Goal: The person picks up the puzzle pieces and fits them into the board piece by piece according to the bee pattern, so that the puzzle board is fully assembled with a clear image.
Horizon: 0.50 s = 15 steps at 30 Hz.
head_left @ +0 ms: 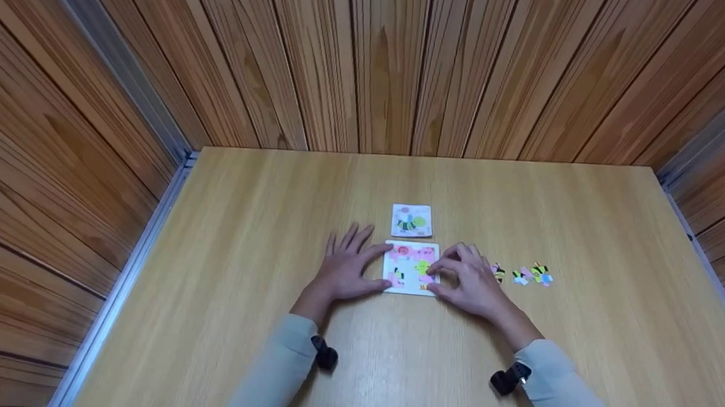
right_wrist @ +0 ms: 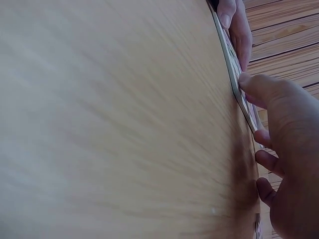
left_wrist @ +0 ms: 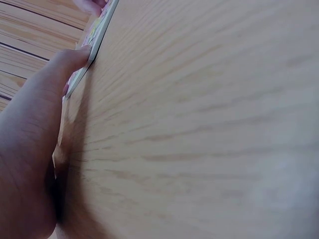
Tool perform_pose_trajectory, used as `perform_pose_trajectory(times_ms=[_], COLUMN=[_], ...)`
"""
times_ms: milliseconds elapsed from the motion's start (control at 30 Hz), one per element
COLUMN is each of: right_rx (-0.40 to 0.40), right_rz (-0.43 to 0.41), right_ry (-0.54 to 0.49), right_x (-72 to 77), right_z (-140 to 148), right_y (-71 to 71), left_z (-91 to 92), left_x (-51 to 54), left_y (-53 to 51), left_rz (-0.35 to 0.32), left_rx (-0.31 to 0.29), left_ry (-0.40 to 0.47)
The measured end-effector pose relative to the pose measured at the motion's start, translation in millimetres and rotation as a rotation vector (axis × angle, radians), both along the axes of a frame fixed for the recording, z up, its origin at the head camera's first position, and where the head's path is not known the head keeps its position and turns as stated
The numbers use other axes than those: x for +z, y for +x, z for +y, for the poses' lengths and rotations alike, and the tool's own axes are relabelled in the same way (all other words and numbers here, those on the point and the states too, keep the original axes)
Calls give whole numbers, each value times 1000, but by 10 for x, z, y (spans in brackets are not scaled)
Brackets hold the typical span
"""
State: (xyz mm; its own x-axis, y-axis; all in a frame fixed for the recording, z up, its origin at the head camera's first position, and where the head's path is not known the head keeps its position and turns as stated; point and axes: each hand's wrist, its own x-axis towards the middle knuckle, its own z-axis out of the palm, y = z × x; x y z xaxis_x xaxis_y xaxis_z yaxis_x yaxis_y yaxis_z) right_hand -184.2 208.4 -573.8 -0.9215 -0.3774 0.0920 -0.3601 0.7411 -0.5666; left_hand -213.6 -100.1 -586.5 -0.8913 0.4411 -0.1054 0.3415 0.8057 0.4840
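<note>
Counter [head_left: 259, 222], mid-frame: apparently seating pieces [head_left: 422, 267] in puzzle board [head_left: 411, 278]. Left hand [head_left: 346, 271]: fingers spread; right hand [head_left: 473, 283]: bent, can't tell if pinching. Next: likely press flush.

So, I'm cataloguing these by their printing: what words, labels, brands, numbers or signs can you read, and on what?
None can be read.
White board: small colored pictures; any lettering is too small to read.
Picture card: too small and blurred.
Loose pieces: too small.
Black wrist devices: no readable marking.
</note>
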Motion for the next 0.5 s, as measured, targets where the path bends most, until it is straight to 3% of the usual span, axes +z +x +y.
perform_pose_trajectory(times_ms=[500], right_rx=[-30], right_rz=[-40], right_ry=[-24], right_x=[-19], right_z=[-9], right_y=[21], left_z=[-2], left_x=[25], left_y=[25], left_rz=[13], left_rx=[-8], left_ry=[20])
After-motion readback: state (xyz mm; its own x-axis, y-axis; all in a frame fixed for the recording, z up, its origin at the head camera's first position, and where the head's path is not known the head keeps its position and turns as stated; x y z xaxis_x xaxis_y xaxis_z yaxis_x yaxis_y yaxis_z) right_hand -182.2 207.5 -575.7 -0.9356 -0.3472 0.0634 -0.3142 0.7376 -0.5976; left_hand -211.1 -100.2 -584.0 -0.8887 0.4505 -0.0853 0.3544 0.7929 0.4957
